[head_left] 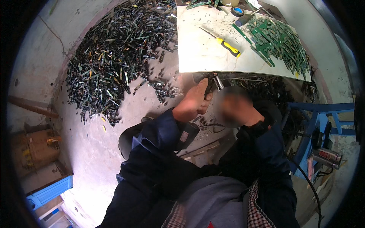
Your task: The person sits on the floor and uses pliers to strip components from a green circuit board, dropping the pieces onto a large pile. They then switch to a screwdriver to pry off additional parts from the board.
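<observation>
My left hand [195, 99] is closed around a narrow dark piece [208, 88], held upright just off the near edge of the white tabletop. The piece looks like one of the black strips on the floor, but its kind is not clear. Close beside it is my right hand [238, 108], its fingers lost in a blurred patch. From that patch a thin silver metal rod [219, 82] points up toward the tip of the dark piece. Whether my right fingers grip the rod does not show.
A white tabletop [203, 53] carries a yellow-black screwdriver [228, 46], a pile of green circuit-board strips [279, 40] and a blue tape roll [237, 11]. Many dark strips [110, 49] are heaped on the floor at left. A blue frame [310, 125] and a metal cylinder [327, 158] stand at right.
</observation>
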The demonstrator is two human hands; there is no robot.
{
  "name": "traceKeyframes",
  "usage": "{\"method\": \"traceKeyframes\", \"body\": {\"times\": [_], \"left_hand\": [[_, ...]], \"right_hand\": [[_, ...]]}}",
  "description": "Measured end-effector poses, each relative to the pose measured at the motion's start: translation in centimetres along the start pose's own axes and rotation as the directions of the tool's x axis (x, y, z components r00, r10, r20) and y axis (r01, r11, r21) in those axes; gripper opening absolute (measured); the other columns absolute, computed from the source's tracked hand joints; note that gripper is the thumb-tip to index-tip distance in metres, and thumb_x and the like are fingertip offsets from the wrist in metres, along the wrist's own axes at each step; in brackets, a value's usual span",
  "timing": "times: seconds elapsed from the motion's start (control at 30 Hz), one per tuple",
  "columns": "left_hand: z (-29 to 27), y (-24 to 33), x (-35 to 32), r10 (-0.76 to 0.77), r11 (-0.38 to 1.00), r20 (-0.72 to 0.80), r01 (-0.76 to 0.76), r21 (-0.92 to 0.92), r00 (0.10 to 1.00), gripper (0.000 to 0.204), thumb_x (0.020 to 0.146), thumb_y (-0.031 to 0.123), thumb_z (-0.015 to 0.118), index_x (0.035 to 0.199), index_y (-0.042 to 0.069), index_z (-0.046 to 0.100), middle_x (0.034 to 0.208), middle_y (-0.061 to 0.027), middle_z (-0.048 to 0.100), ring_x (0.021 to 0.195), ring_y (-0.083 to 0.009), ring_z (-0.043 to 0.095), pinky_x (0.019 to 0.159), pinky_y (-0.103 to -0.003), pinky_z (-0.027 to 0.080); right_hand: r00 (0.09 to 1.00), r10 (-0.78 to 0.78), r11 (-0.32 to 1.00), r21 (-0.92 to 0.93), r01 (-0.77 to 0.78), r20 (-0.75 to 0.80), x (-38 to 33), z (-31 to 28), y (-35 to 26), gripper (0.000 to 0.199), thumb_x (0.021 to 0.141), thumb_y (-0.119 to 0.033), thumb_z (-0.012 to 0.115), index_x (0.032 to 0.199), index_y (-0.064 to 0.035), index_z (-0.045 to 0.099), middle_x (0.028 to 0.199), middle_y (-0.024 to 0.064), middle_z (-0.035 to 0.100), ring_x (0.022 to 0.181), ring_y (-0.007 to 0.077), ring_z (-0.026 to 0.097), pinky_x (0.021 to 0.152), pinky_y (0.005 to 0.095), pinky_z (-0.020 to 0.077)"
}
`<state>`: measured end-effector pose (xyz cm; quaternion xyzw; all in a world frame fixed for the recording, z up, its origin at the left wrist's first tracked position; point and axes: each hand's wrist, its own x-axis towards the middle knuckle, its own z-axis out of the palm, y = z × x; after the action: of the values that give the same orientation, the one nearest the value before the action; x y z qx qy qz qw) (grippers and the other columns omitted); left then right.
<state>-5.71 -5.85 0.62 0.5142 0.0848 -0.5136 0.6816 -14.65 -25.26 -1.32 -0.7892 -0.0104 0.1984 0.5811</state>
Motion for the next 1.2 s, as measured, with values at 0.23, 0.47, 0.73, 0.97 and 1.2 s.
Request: {"method": "traceKeyframes", "body": {"times": [0.23,0.47,0.73,0.97,1.2], "left_hand": [[-0.3,-0.4,-0.1,0.04,0.999,0.019,-0.04,-0.007,0.999,0.049,0.095,0.054,0.035,0.07,0.012,0.04,0.052,0.0043,0.027,0.042,-0.0075,0.02,0.041,-0.024,0.015],[-0.2,-0.6,0.2,0.057,0.998,-0.002,-0.057,-0.012,0.998,0.049,0.095,0.055,0.036,0.07,0.013,0.04,0.051,0.0045,0.027,0.041,-0.0076,0.02,0.04,-0.024,0.015],[-0.1,-0.4,0.2,0.031,1.0,0.006,-0.031,-0.001,0.999,0.048,0.095,0.055,0.036,0.071,0.013,0.042,0.05,0.0049,0.028,0.04,-0.0079,0.019,0.04,-0.025,0.015],[-0.5,-0.6,-0.1,0.059,0.998,0.034,-0.059,0.0,0.998,0.047,0.095,0.055,0.037,0.072,0.014,0.042,0.051,0.0057,0.027,0.041,-0.0078,0.02,0.042,-0.025,0.018],[-1.7,-1.3,1.5,-0.018,0.996,0.126,0.029,-0.09,0.992,0.048,0.095,0.055,0.036,0.071,0.014,0.041,0.051,0.006,0.026,0.041,-0.0077,0.019,0.04,-0.026,0.016]], "right_hand": [[0.998,0.055,0.998,0.013,-0.056,0.01,0.2,-0.1,-0.4,0.042,0.092,-0.04,0.059,0.1,0.0014,0.06,0.074,0.0039,0.061,0.066,0.0116,0.053,0.06,0.0292,0.0448],[0.993,0.104,0.994,0.051,-0.101,-0.057,0.5,0.0,-1.0,0.043,0.092,-0.043,0.058,0.099,-0.0011,0.06,0.073,0.0005,0.056,0.066,0.0102,0.046,0.06,0.0293,0.0408],[0.985,0.173,0.983,0.062,-0.174,0.025,0.3,-0.6,-0.7,0.044,0.09,-0.046,0.06,0.094,-0.0024,0.063,0.076,-0.0003,0.056,0.065,0.0092,0.043,0.057,0.0273,0.036],[0.91,0.401,0.876,0.248,-0.414,0.102,-0.1,-1.2,-3.2,0.044,0.088,-0.044,0.062,0.095,-0.0015,0.065,0.075,0.0002,0.057,0.064,0.0086,0.045,0.057,0.0265,0.0366],[0.919,0.386,0.869,0.303,-0.391,0.079,-0.2,-1.0,-1.8,0.046,0.087,-0.047,0.062,0.091,-0.0014,0.065,0.07,-0.0003,0.056,0.061,0.0094,0.046,0.055,0.0279,0.038]]}}
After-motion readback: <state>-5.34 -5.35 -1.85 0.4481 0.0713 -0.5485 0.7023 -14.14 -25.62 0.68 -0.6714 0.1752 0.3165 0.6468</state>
